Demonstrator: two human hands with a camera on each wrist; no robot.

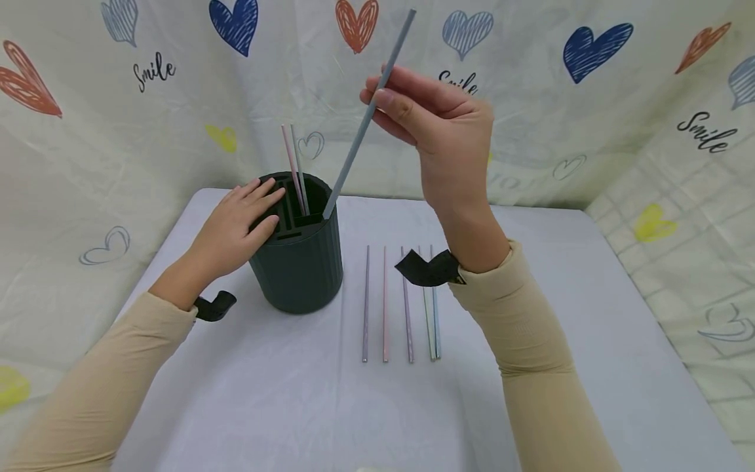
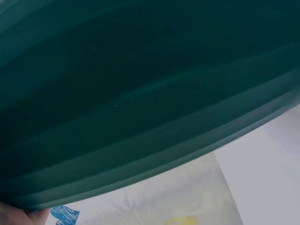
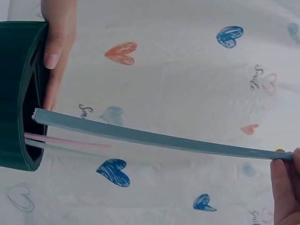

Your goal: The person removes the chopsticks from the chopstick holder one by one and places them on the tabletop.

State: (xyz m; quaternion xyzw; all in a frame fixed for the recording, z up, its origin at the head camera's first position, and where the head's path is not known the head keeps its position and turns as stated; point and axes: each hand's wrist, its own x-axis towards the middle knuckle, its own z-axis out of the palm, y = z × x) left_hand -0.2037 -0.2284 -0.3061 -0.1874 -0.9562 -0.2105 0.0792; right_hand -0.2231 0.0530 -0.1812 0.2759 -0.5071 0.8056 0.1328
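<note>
My right hand (image 1: 439,124) pinches a long grey-blue stick (image 1: 360,131) near its upper part, between thumb and fingertips. The stick slants down to the left, its lower end right at the mouth of a dark green ribbed holder (image 1: 301,275). In the right wrist view that stick (image 3: 154,138) has its end over the holder's opening. My left hand (image 1: 236,226) rests on the holder's divided top with fingers straight. A pink stick (image 1: 290,157) and a pale grey-green stick (image 1: 299,170) stand inside the holder. The holder's side (image 2: 150,93) fills most of the left wrist view.
Several thin sticks lie side by side on the white table (image 1: 265,406), among them a purple stick (image 1: 366,301), a pink stick (image 1: 386,301) and a blue stick (image 1: 436,321). Behind and around the table hangs a cloth (image 1: 377,164) printed with hearts.
</note>
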